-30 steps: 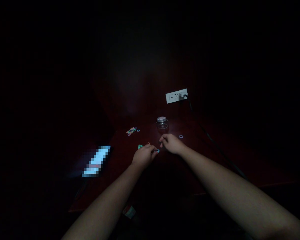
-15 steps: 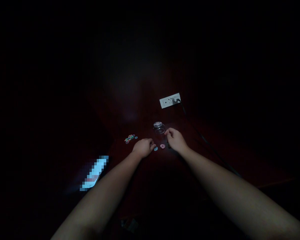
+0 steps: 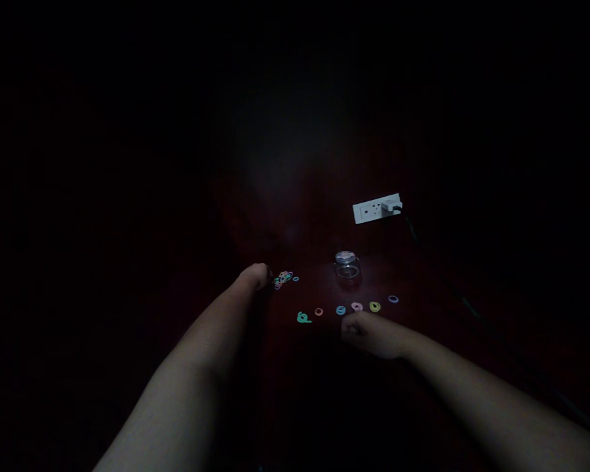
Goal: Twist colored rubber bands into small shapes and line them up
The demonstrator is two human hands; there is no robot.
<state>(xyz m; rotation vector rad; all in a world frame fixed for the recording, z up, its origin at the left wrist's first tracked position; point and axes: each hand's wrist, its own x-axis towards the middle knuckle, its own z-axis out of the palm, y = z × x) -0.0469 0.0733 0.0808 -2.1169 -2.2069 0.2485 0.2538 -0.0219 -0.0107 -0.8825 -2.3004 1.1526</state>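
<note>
My left hand is at the left edge of a small pile of coloured bands, its fingertips dim and partly hidden. Nearer to me, several bands lie in a loose row: a green one, an orange one, blue ones, pink ones, yellow ones and a purple one. My right hand rests just in front of the blue and pink bands with its fingers curled; what they hold, if anything, is too dark to see.
A clear jar with a lid stands behind the row on the dark red table. Beyond it is a white wall socket with a plug in it, and a dark cable runs down to the right.
The view has shifted left. My left hand has moved away from the blue bands to the pile. My right hand has come nearer, from beside the jar to the row, uncovering more bands.
</note>
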